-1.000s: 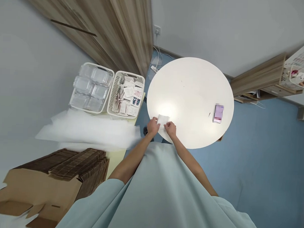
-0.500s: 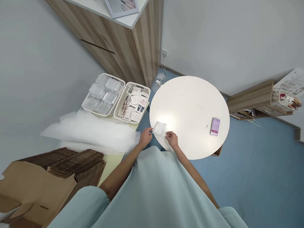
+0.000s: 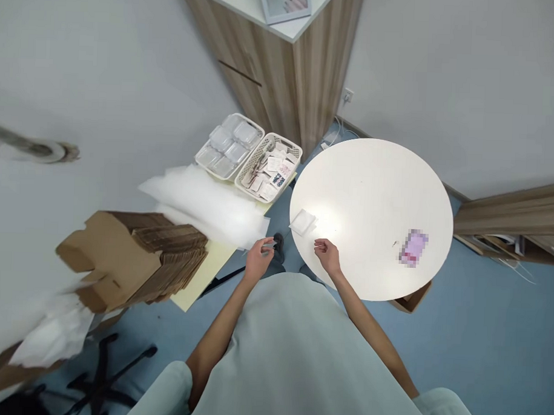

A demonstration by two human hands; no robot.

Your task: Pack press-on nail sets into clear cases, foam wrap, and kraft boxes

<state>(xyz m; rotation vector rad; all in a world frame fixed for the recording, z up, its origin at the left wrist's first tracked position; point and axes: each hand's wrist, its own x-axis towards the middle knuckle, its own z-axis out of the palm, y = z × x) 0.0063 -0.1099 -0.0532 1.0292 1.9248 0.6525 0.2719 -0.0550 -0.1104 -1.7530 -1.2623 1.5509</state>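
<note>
On the near left edge of the round white table [image 3: 373, 174] lies a small, flat, translucent white packet [image 3: 302, 222]. My left hand [image 3: 259, 259] hovers just off the table, between it and the white foam sheets [image 3: 213, 205]. Its thumb and fingers are apart in a curve, and I see nothing held between them. My right hand [image 3: 327, 256] is over the table's near edge, right of the packet and apart from it. Its fingers are loosely bent, with no object visible in them.
Left stand a basket of clear plastic boxes [image 3: 224, 151] and a basket of small cards and packets [image 3: 270, 171]. Folded brown cardboard boxes [image 3: 121, 256] are stacked nearer me. A pixelated purple item [image 3: 413, 247] lies on the table's right. A wooden cabinet [image 3: 272, 74] stands behind.
Both hands have come away from the packet, which now lies on the table edge. My left hand has drawn back to the left. The view has shifted, showing more at the left.
</note>
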